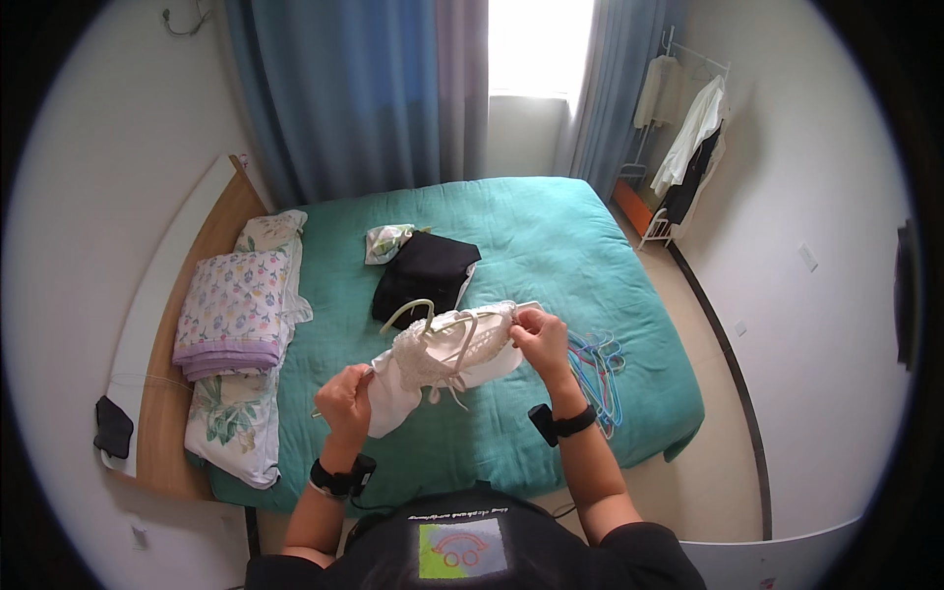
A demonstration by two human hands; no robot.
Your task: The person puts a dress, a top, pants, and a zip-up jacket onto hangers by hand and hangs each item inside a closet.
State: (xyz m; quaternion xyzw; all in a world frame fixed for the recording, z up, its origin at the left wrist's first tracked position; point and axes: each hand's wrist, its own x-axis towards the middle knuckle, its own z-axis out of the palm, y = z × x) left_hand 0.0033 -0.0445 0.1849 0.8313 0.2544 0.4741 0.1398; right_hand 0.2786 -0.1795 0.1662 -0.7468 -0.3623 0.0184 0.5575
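Observation:
A white garment (394, 394) with lace and thin ties spreads between my hands above the bed. A pale green hanger (420, 304) sits within it, its hook pointing up and to the left. My left hand (345, 398) grips the garment's left side, where a bit of the hanger's end shows beside my wrist. At the right, my right hand (540, 338) pinches the lace edge near the other end of the hanger. Folded black clothing (428, 269) lies just beyond the garment, and a bundle of coloured hangers (601, 369) rests on the bed to the right of my right hand.
The bed has a teal cover (546, 243). A small patterned bundle (389, 243) lies behind the black clothing. Folded floral bedding (232, 306) sits on pillows (228, 428) by the wooden headboard (166, 383). A clothes rack (697, 55) with garments stands near the window.

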